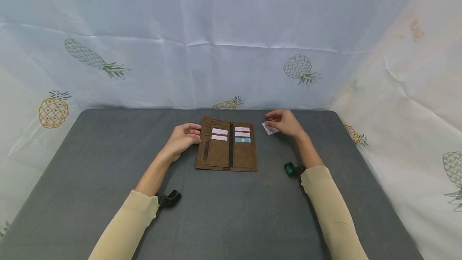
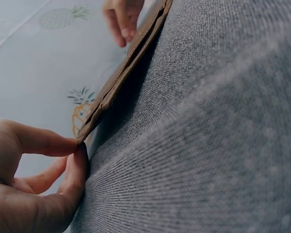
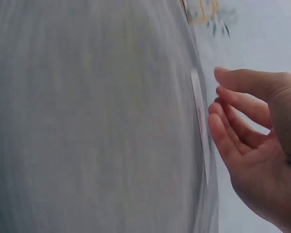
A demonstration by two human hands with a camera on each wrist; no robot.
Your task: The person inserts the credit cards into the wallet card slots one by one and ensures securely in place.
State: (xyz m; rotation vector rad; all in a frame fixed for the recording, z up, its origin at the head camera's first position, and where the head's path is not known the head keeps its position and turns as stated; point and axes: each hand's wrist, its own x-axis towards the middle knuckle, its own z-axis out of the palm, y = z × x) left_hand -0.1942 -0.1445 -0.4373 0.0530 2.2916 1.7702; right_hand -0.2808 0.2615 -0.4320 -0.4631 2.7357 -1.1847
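Observation:
A brown open wallet (image 1: 220, 155) lies on the grey table, with pinkish cards (image 1: 219, 131) in its left-hand slots. More pinkish cards and a blue card (image 1: 243, 140) sit in the slots right of its dark centre strip. My left hand (image 1: 182, 139) pinches the wallet's left edge between thumb and fingers; the left wrist view shows the wallet's edge (image 2: 119, 80) slightly raised at the pinch. Right of the wallet, a loose pinkish card (image 1: 270, 128) lies on the table. Just over it is my right hand (image 1: 285, 123), its fingers (image 3: 237, 104) loosely bent and apart from the card.
The grey table (image 1: 231, 216) extends around the wallet on all sides. A white curtain (image 1: 162, 71) printed with pineapples hangs behind it and along both sides. Dark wrist devices (image 1: 169, 199) are strapped on near both beige sleeves (image 1: 332, 204).

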